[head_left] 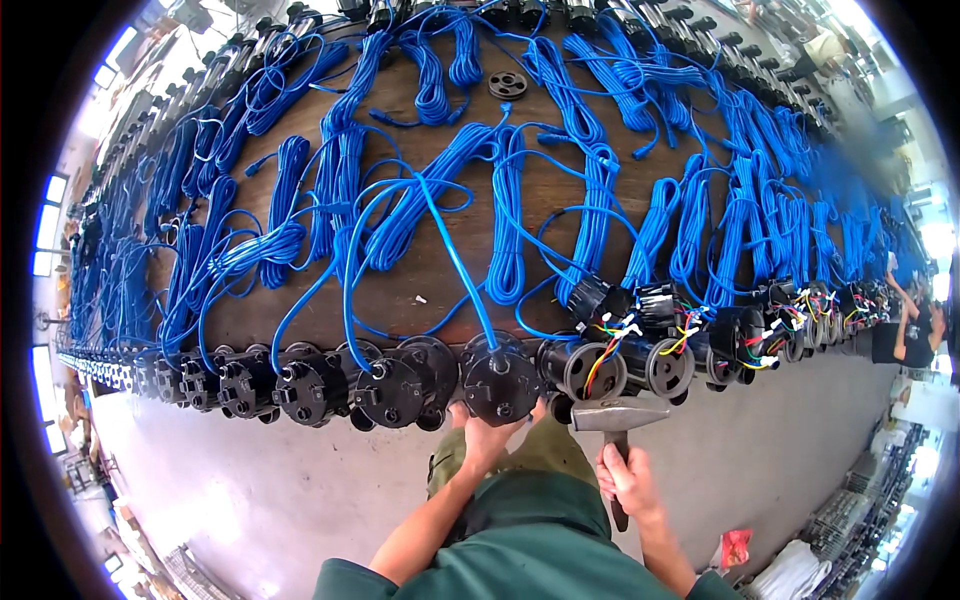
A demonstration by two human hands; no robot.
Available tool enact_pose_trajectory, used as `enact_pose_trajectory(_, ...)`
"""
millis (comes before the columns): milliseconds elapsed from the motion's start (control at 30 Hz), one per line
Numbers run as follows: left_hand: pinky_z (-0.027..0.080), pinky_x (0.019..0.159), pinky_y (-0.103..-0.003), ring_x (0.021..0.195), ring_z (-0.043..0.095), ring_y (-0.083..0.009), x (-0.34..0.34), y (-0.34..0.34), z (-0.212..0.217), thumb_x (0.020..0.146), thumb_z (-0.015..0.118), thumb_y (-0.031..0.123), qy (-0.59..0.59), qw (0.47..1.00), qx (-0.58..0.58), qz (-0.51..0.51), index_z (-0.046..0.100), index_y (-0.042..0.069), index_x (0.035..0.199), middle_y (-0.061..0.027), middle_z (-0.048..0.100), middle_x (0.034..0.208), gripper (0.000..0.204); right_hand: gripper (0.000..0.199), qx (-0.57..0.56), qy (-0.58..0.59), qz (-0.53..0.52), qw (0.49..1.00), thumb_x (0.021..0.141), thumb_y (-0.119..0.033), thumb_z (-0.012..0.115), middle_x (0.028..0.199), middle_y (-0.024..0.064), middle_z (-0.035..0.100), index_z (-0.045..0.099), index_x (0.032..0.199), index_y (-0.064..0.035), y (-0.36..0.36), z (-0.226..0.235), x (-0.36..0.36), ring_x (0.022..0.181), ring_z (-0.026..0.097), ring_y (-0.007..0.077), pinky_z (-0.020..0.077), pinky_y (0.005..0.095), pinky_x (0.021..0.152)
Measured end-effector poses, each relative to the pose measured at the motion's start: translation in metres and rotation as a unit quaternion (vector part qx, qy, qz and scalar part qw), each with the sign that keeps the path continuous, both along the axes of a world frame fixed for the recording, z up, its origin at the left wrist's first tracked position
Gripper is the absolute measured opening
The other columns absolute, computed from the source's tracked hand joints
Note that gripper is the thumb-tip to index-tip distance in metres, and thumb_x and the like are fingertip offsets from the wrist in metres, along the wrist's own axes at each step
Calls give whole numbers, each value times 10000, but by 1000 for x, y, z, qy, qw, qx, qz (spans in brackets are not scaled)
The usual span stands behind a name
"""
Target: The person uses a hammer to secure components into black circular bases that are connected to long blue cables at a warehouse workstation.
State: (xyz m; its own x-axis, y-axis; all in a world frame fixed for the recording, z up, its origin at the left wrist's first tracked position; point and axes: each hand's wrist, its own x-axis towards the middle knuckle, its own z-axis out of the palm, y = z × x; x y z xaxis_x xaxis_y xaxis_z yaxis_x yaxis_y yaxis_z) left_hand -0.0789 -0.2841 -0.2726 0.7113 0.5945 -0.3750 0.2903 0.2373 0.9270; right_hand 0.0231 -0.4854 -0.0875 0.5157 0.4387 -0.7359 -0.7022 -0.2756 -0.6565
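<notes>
My left hand [486, 440] grips a cylindrical unit with a round black end cap [502, 388] from below, at the table's near edge; its fingers are partly hidden by the unit. A blue cable [455, 245] rises from the cap and runs away over the table. To the right, my right hand [630, 482] is closed round the handle of a hammer [622, 413]. The metal hammer head is raised beside the held unit, just in front of an open-ended unit [595, 370] with coloured wires sticking out.
Bundled blue cables [508, 215] cover much of the brown table [420, 290]. More capped units [395, 388] line the near edge on the left; open ones with loose wires [740, 340] continue right. A metal disc [507, 85] lies farther back. Another person [915, 335] is at far right.
</notes>
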Motion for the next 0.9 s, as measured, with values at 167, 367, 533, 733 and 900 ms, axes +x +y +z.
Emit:
enact_pose_trajectory(167, 535, 879, -378, 940, 655, -206, -4, 5, -6, 763, 905, 189, 51, 997, 56, -32, 693, 39, 1145, -51, 716, 1023, 462, 336, -16, -30, 10, 999, 1032, -327, 689, 655, -35, 512, 568, 915, -36, -2, -5, -17, 531, 478, 59, 394, 251, 476)
enact_pose_trajectory(367, 530, 815, -349, 865, 621, -156, -23, 3, -31, 799, 889, 224, 95, 994, -3, -50, 679, -2, 1115, -44, 704, 992, 442, 320, -127, -143, 8, 981, 974, -284, 743, 659, -24, 567, 628, 825, -25, -25, 4, -16, 565, 493, 73, 400, 294, 515)
enact_pose_trajectory(533, 526, 723, -316, 736, 643, -128, -67, -4, -64, 915, 808, 292, 128, 952, -142, -238, 694, -32, 969, -51, 710, 845, 347, 359, -293, -379, -156, 864, 901, -262, 817, 617, 54, 494, 614, 819, 22, -91, 51, 21, 601, 429, 102, 381, 337, 537)
enact_pose_trajectory(733, 568, 794, -395, 880, 741, -274, -27, -22, -99, 871, 672, 262, 225, 763, 106, -596, 780, 42, 1081, -142, 777, 936, 323, 347, -537, -481, -164, 673, 791, -292, 890, 741, 127, 701, 691, 902, -30, -223, 43, 149, 656, 665, 287, 518, 402, 639)
enact_pose_trajectory(900, 553, 821, -399, 942, 729, -269, 13, -72, -116, 842, 641, 250, 246, 709, 43, -660, 755, 35, 1165, -157, 778, 1033, 405, 388, -511, -502, -126, 686, 758, -257, 901, 884, 156, 753, 714, 1018, -37, -312, 8, 247, 823, 727, 359, 560, 435, 732)
